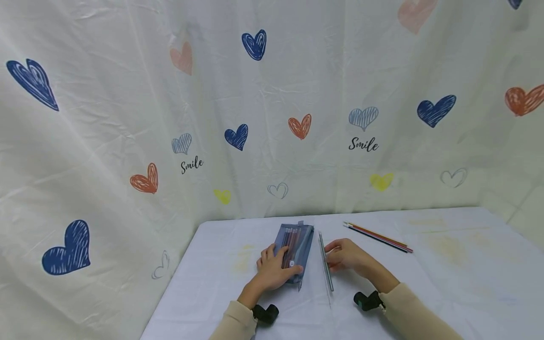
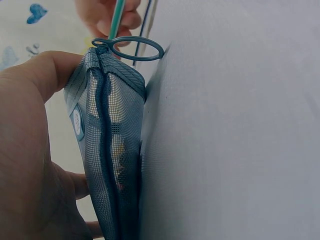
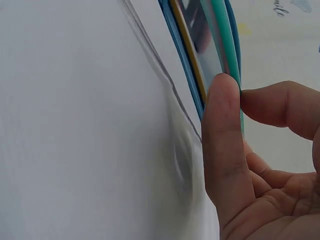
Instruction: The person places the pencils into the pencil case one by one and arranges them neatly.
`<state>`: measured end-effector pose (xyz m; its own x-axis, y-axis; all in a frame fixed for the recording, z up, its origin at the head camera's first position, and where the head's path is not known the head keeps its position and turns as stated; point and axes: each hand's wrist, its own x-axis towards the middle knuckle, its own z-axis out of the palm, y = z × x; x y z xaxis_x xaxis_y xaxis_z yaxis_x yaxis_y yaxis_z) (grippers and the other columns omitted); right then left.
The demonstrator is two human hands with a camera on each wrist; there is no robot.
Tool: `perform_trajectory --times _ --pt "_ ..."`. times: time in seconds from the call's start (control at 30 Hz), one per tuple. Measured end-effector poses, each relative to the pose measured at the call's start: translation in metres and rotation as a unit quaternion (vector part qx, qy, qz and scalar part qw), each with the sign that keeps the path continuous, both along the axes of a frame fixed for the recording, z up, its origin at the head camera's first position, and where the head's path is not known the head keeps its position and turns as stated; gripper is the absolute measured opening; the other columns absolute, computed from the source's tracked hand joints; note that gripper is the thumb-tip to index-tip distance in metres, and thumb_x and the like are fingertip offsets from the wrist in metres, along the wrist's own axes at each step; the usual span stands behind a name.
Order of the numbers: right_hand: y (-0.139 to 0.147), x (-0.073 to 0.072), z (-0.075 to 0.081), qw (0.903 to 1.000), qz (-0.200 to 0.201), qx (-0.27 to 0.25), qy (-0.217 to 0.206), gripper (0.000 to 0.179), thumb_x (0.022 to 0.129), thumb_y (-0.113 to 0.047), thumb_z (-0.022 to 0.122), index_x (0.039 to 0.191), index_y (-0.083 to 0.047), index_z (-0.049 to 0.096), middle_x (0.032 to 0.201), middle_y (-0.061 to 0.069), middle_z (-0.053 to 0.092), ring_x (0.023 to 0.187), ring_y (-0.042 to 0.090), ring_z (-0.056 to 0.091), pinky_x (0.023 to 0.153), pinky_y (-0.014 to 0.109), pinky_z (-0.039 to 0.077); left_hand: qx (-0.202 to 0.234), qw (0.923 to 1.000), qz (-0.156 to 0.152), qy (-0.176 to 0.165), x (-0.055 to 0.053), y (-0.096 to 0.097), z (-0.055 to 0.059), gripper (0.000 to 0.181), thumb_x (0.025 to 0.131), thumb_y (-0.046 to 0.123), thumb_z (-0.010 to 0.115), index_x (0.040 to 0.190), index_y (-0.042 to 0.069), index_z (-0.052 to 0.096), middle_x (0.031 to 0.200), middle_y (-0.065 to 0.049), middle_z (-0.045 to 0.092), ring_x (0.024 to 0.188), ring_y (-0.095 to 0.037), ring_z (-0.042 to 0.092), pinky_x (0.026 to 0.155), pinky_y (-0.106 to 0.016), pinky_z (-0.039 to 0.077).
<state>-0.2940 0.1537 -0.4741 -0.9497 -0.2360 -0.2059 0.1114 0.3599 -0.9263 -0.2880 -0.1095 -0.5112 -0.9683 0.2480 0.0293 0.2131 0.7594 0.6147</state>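
Observation:
A blue mesh pencil case (image 1: 303, 245) lies on the white table, with several pencils showing through its top. My left hand (image 1: 274, 271) rests across this case, fingers over its left side and thumb near its lower right corner. The left wrist view shows the zip (image 2: 106, 120) along the edge and its oval pull ring (image 2: 137, 38). Just right of the case, my right hand (image 1: 348, 257) pinches a green pencil (image 3: 220, 35) between thumb and index finger. Beside it in the right wrist view are blue and yellowish strips, partly cut off; I cannot tell which things they belong to.
Several coloured pencils (image 1: 378, 237) lie together at the back right of the table (image 1: 446, 283). Behind the table's far edge hangs a white curtain (image 1: 323, 85) printed with hearts. A thin crease runs across the cloth below the green pencil.

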Motion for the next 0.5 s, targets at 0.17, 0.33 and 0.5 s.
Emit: perform_trajectory --times 0.17,0.33,0.5 --pt "-0.011 0.002 -0.003 0.9999 0.013 -0.011 -0.001 0.035 0.089 -0.003 0.069 0.121 0.010 0.060 0.088 0.011 0.067 0.068 0.016 0.065 0.065 0.030 0.059 0.001 1.0000 -0.007 0.002 0.002 -0.002 0.005 0.089 0.086 0.064 0.065 0.156 0.013 0.041 0.165 -0.024 0.020 0.149 -0.042 0.020 0.111 -0.069 0.018" --pt "-0.023 0.002 -0.001 1.0000 -0.005 -0.006 -0.004 0.032 0.092 -0.006 0.066 0.121 0.008 0.061 0.091 0.010 0.067 0.068 0.015 0.065 0.066 0.029 0.058 -0.002 1.0000 0.000 -0.001 0.002 -0.001 0.006 0.089 0.087 0.064 0.064 0.157 0.016 0.040 0.166 -0.022 0.019 0.150 -0.040 0.019 0.113 -0.067 0.017" --pt "-0.035 -0.002 0.002 0.9995 -0.030 -0.011 -0.006 0.029 0.093 -0.004 0.065 0.118 0.009 0.063 0.092 0.012 0.067 0.068 0.014 0.066 0.066 0.029 0.059 -0.006 1.0000 -0.003 0.005 0.004 -0.001 0.006 0.090 0.086 0.065 0.064 0.156 0.014 0.042 0.164 -0.023 0.022 0.147 -0.041 0.022 0.111 -0.067 0.019"
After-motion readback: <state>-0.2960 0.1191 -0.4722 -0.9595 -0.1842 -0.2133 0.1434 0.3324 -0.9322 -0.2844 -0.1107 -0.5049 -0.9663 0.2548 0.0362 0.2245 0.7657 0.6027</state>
